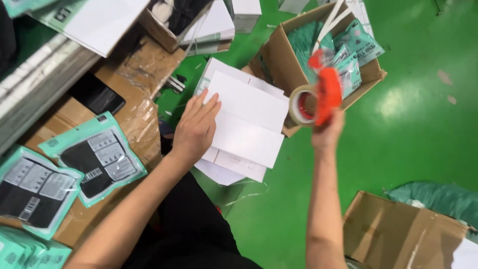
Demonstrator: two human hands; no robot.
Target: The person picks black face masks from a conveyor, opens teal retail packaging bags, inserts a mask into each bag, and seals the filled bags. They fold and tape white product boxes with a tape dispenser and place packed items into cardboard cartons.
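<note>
Hands (196,127) press box (246,124), lift dispenser (326,94).

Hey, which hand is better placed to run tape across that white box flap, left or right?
Probably the right hand: it already grips the orange tape dispenser raised just beside the white box. The left hand lies flat on the box's flap, pressing it down.

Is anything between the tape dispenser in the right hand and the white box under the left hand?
Nothing visible. The right hand holds the tape dispenser up beside the white box's right edge; the left hand presses on the box's left part.
</note>
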